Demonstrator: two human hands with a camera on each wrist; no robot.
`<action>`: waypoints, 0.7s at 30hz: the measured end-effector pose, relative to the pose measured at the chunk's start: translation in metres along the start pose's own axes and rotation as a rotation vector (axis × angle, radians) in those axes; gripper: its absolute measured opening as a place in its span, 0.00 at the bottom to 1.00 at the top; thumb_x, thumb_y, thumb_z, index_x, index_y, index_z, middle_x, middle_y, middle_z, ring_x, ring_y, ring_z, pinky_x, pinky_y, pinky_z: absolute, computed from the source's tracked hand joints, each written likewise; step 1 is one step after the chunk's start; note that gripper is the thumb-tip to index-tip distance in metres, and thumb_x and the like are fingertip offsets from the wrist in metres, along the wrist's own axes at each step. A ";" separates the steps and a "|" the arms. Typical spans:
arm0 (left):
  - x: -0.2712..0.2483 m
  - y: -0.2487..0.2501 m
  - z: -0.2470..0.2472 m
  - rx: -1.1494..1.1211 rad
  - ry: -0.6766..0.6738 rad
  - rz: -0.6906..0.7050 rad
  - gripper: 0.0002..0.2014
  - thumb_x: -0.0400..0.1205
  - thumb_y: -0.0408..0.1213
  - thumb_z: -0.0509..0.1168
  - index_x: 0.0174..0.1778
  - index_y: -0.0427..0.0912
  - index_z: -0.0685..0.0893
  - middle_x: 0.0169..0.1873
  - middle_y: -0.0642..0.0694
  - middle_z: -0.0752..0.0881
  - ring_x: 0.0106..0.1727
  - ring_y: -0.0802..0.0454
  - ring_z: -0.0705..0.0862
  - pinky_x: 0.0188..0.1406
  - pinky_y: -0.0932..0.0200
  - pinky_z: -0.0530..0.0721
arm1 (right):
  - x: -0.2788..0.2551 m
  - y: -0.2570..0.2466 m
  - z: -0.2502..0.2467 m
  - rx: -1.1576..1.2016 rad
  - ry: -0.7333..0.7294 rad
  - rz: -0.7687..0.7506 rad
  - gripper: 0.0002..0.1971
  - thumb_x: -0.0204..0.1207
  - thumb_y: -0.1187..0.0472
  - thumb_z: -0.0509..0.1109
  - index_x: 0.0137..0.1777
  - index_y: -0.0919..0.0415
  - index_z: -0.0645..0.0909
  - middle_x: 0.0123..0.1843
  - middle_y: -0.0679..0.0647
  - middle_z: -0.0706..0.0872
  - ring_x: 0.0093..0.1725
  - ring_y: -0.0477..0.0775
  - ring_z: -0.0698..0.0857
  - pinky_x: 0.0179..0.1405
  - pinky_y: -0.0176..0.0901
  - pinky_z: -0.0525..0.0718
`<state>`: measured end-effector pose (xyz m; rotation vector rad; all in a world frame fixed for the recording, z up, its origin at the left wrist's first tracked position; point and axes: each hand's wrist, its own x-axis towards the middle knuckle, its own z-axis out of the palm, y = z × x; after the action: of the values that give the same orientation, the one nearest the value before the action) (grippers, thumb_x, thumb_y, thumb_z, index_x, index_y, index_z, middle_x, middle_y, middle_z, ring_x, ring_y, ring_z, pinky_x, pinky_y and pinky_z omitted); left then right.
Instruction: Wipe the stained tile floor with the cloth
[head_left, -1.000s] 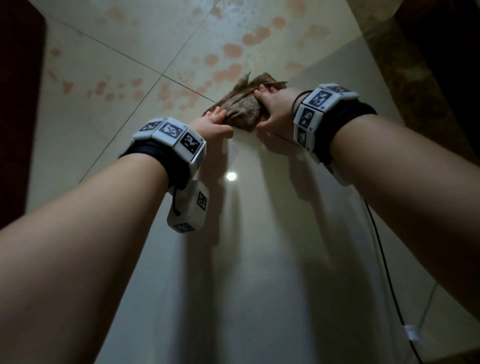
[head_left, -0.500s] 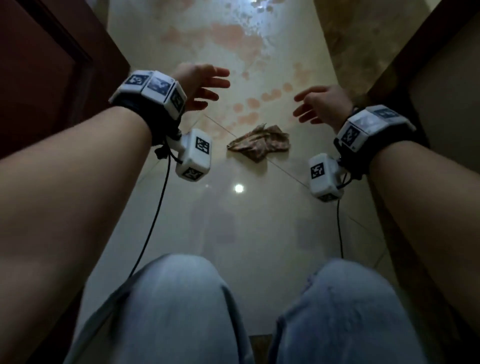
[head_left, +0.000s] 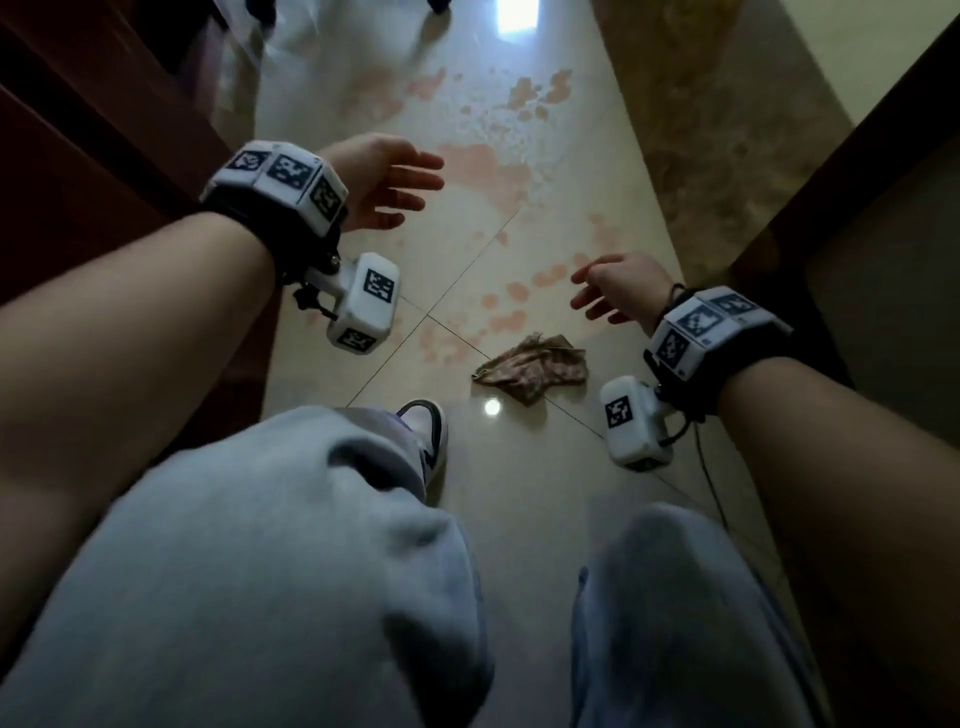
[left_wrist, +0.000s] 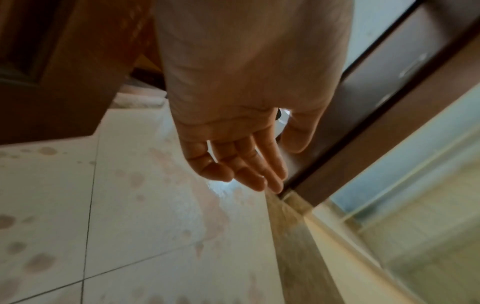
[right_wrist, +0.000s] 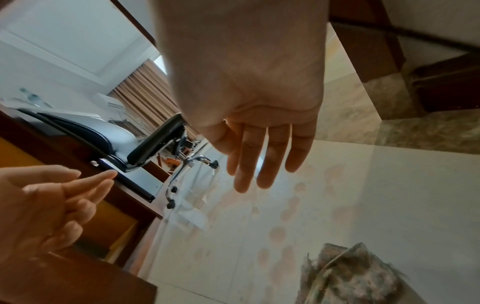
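Fingers (head_left: 415, 179) of the left hand (head_left: 374, 179) are hanging loosely spread above the floor (head_left: 519, 467), holding nothing, beside a dark wooden door (head_left: 78, 156). Further right, the cloth (head_left: 532, 366) is lying crumpled on the tiles just past a shoe (head_left: 428, 431), with pink stains (head_left: 483, 171) spreading beyond it. The right hand (head_left: 621, 286) is hovering above the cloth, apart from it, fingers (right_wrist: 249, 164) relaxed and slightly parted.

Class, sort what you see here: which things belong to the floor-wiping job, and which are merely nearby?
Belongs to the job:
cloth, crumpled on the floor, held by neither hand
pink stains
tile floor
left hand, open
right hand, open

Merely nearby:
office chair
shoe
wooden door
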<state>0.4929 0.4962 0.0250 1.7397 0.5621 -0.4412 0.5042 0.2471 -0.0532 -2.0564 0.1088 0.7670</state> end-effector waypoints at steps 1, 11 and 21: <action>0.018 -0.007 0.001 0.024 -0.027 -0.022 0.14 0.85 0.40 0.50 0.45 0.52 0.82 0.45 0.56 0.86 0.36 0.59 0.79 0.36 0.64 0.73 | 0.012 0.005 0.007 -0.018 0.006 0.019 0.16 0.79 0.66 0.55 0.59 0.61 0.83 0.40 0.53 0.88 0.34 0.51 0.82 0.31 0.38 0.72; 0.176 -0.051 0.089 -0.170 -0.329 -0.293 0.14 0.84 0.37 0.49 0.40 0.48 0.80 0.23 0.57 0.87 0.33 0.58 0.77 0.34 0.64 0.72 | 0.094 0.061 0.026 -0.034 0.144 0.293 0.13 0.79 0.66 0.56 0.53 0.59 0.83 0.46 0.58 0.88 0.31 0.51 0.81 0.25 0.35 0.72; 0.187 -0.104 0.145 0.124 -0.609 -0.284 0.11 0.85 0.34 0.55 0.41 0.44 0.79 0.33 0.50 0.81 0.30 0.55 0.78 0.29 0.66 0.79 | 0.104 0.099 0.064 -0.025 0.303 0.378 0.17 0.77 0.69 0.60 0.56 0.62 0.89 0.57 0.59 0.90 0.49 0.50 0.83 0.59 0.39 0.80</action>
<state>0.5843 0.4001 -0.1976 1.5340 0.3404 -1.1766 0.5220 0.2610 -0.2088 -2.1926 0.6767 0.6746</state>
